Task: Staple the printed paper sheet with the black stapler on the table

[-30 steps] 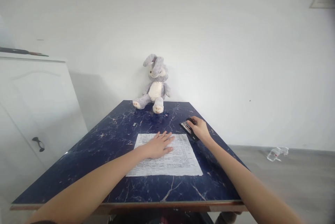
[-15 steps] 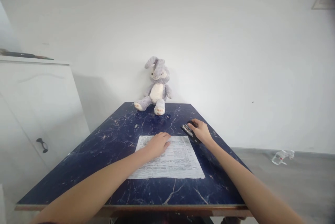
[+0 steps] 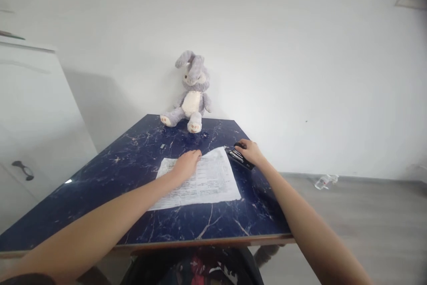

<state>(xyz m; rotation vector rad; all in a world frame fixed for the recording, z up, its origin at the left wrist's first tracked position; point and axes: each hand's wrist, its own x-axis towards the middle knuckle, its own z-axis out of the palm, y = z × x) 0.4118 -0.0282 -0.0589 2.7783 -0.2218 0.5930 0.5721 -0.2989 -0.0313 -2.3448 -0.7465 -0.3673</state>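
Note:
A printed sheet of paper [image 3: 213, 180] lies on the dark blue table, its far right corner lifted a little. My left hand [image 3: 187, 165] grips the far edge of the sheet, fingers closed over it; the fingertips are partly hidden. Just right of that corner is a black stapler [image 3: 237, 157] with a shiny metal part, resting on the table. My right hand [image 3: 251, 151] is closed on the stapler's top from the right side. The paper's corner reaches close to the stapler's front end; whether they touch I cannot tell.
A grey plush rabbit [image 3: 192, 98] sits at the far end of the marbled table [image 3: 133, 151], against the white wall. A small pale piece [image 3: 163, 146] lies left of centre. White cabinet [image 3: 30, 111] at left; clear plastic item [image 3: 325, 182] on the floor at right.
My left hand has closed on the paper's far edge, and the far right corner has risen toward the stapler. The stapler has turned slightly under my right hand. The camera view has shifted.

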